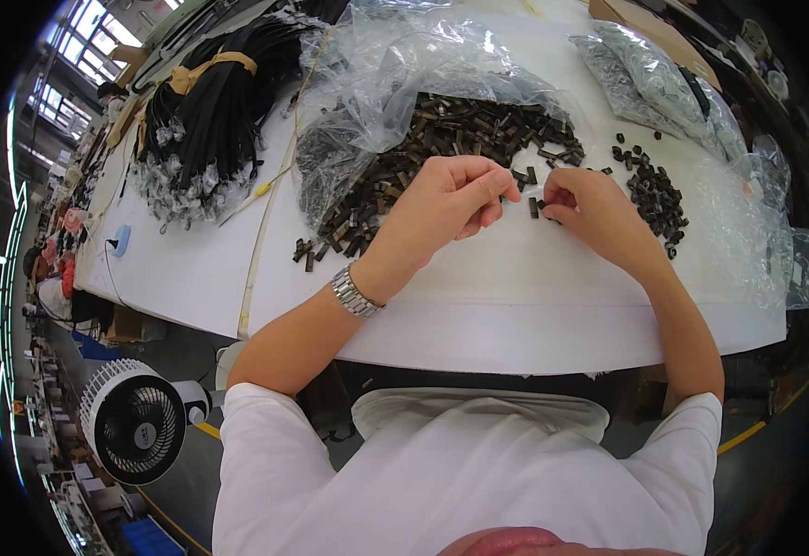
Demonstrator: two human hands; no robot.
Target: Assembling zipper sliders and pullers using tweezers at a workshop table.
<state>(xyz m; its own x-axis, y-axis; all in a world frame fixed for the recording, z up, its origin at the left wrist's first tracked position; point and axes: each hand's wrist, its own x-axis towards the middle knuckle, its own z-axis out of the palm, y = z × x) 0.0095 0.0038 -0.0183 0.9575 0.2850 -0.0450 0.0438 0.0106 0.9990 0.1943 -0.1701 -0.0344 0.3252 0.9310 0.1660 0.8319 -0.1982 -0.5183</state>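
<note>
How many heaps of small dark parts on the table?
2. A large heap spills from the clear bag beyond the left hand; a smaller heap lies beside the right hand. More may be hidden in bags.

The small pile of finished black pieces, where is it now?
Head view: small black pile lies on the white table, just right of the right hand.

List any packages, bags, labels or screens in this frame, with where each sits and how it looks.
Clear plastic bag: far centre of the white table, crumpled, open over a pile of small dark brown parts.
Second clear bag: far right, long, holding dark pieces.
Crumpled clear film: right table edge, looks empty.
Labels and screens: none visible.
Both hands, left and right, pinch a small part between the bags.
</note>
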